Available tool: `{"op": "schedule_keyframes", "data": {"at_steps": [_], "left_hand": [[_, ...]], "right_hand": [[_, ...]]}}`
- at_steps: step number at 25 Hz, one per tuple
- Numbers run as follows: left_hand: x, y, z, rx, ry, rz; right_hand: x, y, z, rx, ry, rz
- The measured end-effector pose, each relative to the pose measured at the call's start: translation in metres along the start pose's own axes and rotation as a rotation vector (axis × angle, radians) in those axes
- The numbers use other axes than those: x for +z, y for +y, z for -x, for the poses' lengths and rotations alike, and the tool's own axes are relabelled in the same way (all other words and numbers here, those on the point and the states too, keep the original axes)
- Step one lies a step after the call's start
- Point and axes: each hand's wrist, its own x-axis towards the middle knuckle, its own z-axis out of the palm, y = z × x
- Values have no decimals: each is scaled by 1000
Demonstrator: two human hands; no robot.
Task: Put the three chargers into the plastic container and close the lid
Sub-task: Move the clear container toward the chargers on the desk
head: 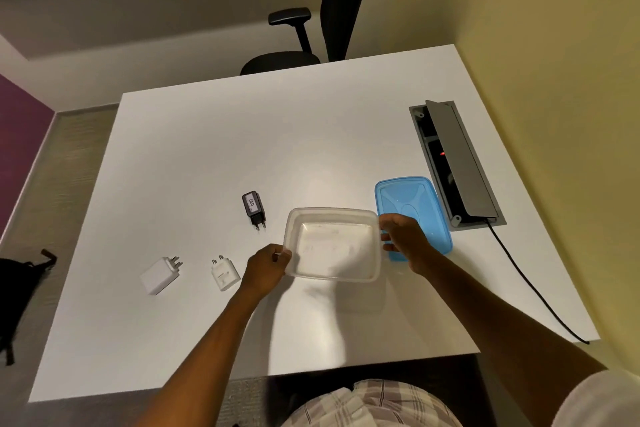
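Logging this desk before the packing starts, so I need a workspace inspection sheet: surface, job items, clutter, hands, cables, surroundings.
Surface: white table, mostly bare.
Job's things: clear container empty, lid off; blue lid flat behind right hand; black charger, small white charger, large white charger all outside, left of the container.
Clutter: nothing seen.
Hands: left hand and right hand grip the container's opposite edges.
Cables: black cable runs from open socket box off the table edge.
Surroundings: office chair beyond; black bag at left.

White table [207, 149] — three chargers [225, 274], blue lid [412, 198], clear container [332, 243], black cable [533, 288]
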Motion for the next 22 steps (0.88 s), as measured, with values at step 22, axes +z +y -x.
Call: {"op": "schedule_keyframes", "data": {"at_steps": [22], "left_hand": [[-45, -86, 37, -118, 34, 122]], "right_hand": [[65, -47, 19, -346, 359, 238]]}}
